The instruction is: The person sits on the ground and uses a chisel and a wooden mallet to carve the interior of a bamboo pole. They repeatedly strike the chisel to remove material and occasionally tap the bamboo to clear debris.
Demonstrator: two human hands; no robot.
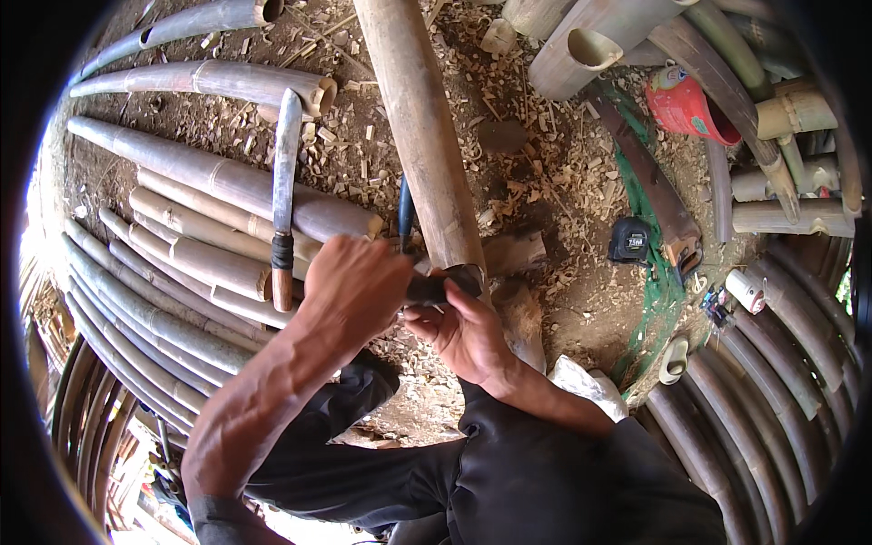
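Observation:
A long bamboo pole (422, 136) comes toward me from the far side, its near end just beyond my hands. My right hand (472, 341) is closed, thumb above the fingers, on a dark object (438, 287) against the pole's near end; its exact kind is unclear. My left hand (354, 286) is closed beside it, slightly smeared by motion, its fingers mostly hidden. Next to the left knuckles a slim dark-blue handle (405, 213) points away; whether the hand grips it is unclear. To the left lies a long knife (285, 182) with a wooden handle.
Bamboo poles (182, 263) are stacked on the left, others (754, 409) on the right. Wood chips cover the dirt floor. A tape measure (629, 240), a handsaw (663, 191), a red container (695, 109) and a green net (649, 300) lie to the right.

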